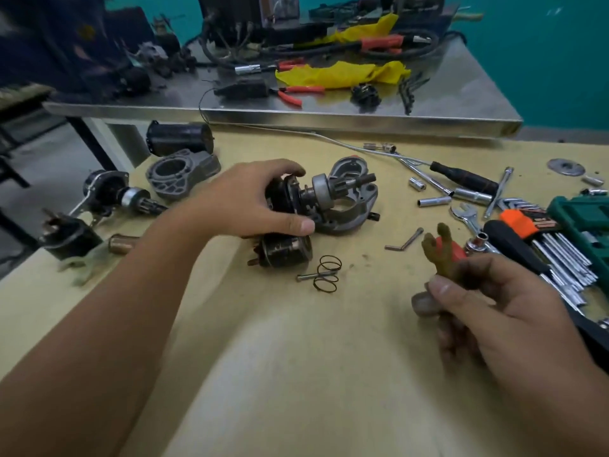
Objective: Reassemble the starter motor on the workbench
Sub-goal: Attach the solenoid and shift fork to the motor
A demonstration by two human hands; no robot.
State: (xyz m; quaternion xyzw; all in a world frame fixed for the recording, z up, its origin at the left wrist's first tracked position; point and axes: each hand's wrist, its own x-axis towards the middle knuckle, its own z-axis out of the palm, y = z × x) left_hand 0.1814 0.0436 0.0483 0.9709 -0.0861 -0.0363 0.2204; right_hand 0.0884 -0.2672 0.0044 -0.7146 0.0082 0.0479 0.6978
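A: Where is the starter part right now?

B: The left hand (244,199) grips the armature (296,199) from the side, thumb near the viewer, fingers curled over the far edge. Its shaft runs roughly level, long axis pointing away from the palm to the right and slightly away, the pinion (364,180) at the far tip.

A: And past the pinion?

B: The grey housing (356,206) lies on the bench (296,374) just beyond the left fingertips, open side up. The pinion end sits over it; whether it touches, I cannot tell.

A: The right hand?

B: The right hand (494,311) is raised off the bench, well apart from the left. It pinches the fork (438,255), a brownish lever, thumb on its lower end. The fork stands nearly upright, prongs up and tilted a little left.

A: Anything between the hands?

B: A spring (328,273) with a pin (313,276) across it lies on the bench, nearer the left hand. The solenoid (283,250) sits just under the left thumb, its axis lying left to right.

A: Right of the right hand?

B: Hex keys (557,255) and sockets, close by.
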